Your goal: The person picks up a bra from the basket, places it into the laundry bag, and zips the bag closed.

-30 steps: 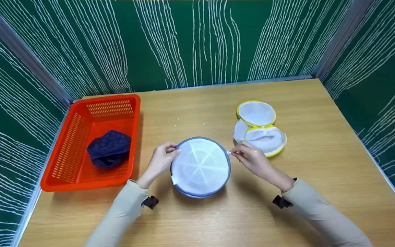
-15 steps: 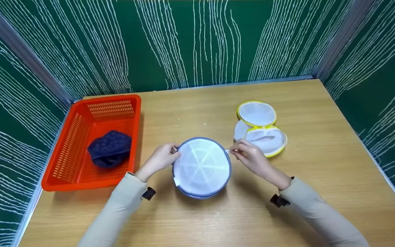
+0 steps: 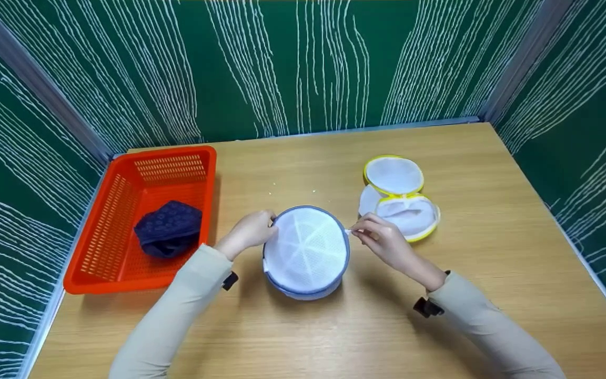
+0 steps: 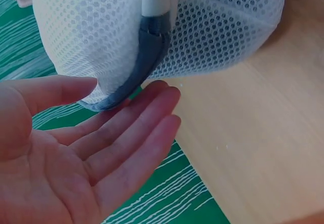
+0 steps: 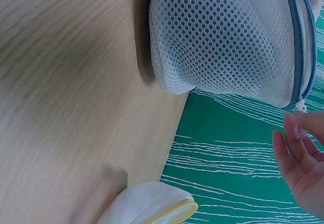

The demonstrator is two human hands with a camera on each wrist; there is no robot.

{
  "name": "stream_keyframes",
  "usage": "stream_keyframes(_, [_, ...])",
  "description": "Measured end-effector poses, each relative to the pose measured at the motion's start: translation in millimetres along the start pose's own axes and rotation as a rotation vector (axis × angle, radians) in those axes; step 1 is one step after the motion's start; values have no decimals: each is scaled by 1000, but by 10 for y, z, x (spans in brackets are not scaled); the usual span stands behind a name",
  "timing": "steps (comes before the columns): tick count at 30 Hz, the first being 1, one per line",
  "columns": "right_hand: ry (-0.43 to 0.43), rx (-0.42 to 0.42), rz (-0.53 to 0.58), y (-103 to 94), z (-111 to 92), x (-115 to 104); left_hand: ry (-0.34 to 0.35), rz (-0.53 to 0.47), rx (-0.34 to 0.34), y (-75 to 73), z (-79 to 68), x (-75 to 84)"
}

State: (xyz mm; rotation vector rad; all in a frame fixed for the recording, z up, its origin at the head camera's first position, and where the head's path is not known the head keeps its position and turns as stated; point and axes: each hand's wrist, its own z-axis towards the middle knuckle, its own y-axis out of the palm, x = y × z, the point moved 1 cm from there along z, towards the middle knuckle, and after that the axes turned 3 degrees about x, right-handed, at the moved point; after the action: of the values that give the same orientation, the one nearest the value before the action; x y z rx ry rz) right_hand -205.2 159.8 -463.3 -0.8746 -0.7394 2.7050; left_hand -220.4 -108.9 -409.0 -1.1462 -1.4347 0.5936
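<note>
A round white mesh laundry bag [image 3: 307, 250] with a blue-grey zip rim stands in the middle of the table, its ribbed lid facing up. My left hand [image 3: 250, 230] pinches the rim at its upper left; in the left wrist view the thumb [image 4: 76, 90] lies on the mesh and the fingers extend past the trim. At the opposite side, my right hand [image 3: 384, 239] holds the small white zip pull [image 5: 300, 105] between thumb and fingertip. The zip runs along the rim in the right wrist view, close to the lid's edge.
An orange plastic basket [image 3: 208, 210] at the left holds a crumpled navy cloth [image 3: 169, 229]. Behind my right hand lies an unzipped white bag with yellow trim [image 3: 395, 173], spread in two halves. Green panels with white lines [image 3: 334, 63] border the wooden table [image 3: 303, 342].
My left hand has shifted slightly upward and turned, tilting the bag so more of its near side shows. My right hand stays almost still at the zip pull.
</note>
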Motion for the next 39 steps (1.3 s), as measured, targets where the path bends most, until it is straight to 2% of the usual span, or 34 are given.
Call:
stream_keyframes(9, [22, -24, -6, 0, -4, -5, -29, 188, 21, -35, 161, 178])
stream_keyframes(12, [18, -21, -9, 0, -3, -7, -6, 217, 30, -41, 212, 279])
stream_keyframes(15, [17, -18, -12, 0, -5, -7, 79, 182, 55, -37, 250, 382])
stream_keyframes(20, [23, -27, -14, 1, -6, -10, 277, 103, 80, 13, 278, 517])
stream_keyframes(26, [-9, -14, -2, 12, -5, 0, 363, 53, -30, 79, 279, 608])
stream_keyframes(32, [-27, -7, -10, 28, 4, 5, 410, 130, -123, 105, 280, 659])
stream_keyframes(39, [-12, -28, -11, 28, 15, -12, 391, 160, -122, 112, 277, 667])
